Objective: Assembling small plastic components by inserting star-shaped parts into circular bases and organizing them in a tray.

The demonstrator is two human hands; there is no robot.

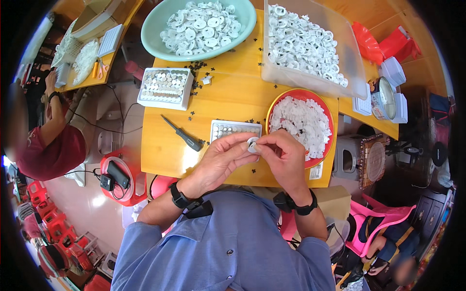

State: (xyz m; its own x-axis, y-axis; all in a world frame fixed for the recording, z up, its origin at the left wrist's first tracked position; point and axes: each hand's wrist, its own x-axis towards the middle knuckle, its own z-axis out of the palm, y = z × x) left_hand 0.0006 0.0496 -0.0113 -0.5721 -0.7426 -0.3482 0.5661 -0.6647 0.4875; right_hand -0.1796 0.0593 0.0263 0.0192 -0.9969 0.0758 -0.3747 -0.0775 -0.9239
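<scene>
Near the table's front edge, my left hand (224, 160) and my right hand (285, 157) meet over a small round white plastic part (252, 144) with a dark spot in it. The fingertips of both hands pinch it from either side. Just behind my fingers sits a white tray (213, 137) of small silvery round pieces, partly hidden by my left hand. Beside my right hand stands a red bowl (330, 130) heaped with small translucent white pieces (301, 119). A black-handled screwdriver (187, 139) lies to the left of my hands.
A green basin (150, 36) and a clear bin (310, 82) hold white round parts at the back. A box (186, 102) of round pieces stands at left, with tiny black bits scattered around. A tin (386, 104) stands at right. Another person (53, 140) sits far left.
</scene>
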